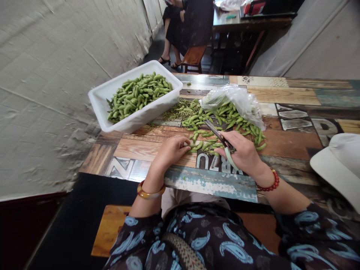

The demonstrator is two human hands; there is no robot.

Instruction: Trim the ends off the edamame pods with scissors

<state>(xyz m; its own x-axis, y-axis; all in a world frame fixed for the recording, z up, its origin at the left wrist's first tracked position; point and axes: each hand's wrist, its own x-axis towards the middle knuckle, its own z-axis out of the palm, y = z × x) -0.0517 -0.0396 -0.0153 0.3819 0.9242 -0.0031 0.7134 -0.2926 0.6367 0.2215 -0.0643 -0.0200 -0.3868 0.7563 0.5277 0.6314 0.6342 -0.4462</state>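
Note:
My left hand (pixel 174 150), with an amber bangle at the wrist, is closed at the edge of the loose green pods (pixel 208 144); its fingertips pinch one end of a pod. My right hand (pixel 243 152), wearing a red bead bracelet, is wrapped round scissors (pixel 215 131) with a pale handle, blades pointing up and left over the pods. Behind it, more pods spill from a clear plastic bag (pixel 239 101). A white tub (pixel 157 110) holding a heap of pods (pixel 137 95) stands at the back left. Small green trimmings (pixel 182 110) lie between tub and bag.
The patchwork wooden table (pixel 140 148) meets a pale wall (pixel 50 90) on the left. A white cap (pixel 339 161) is at the right edge. Beyond the table, a person in dark clothes (pixel 192 26) sits on a wooden stool (pixel 194 56) beside another table (pixel 250 24).

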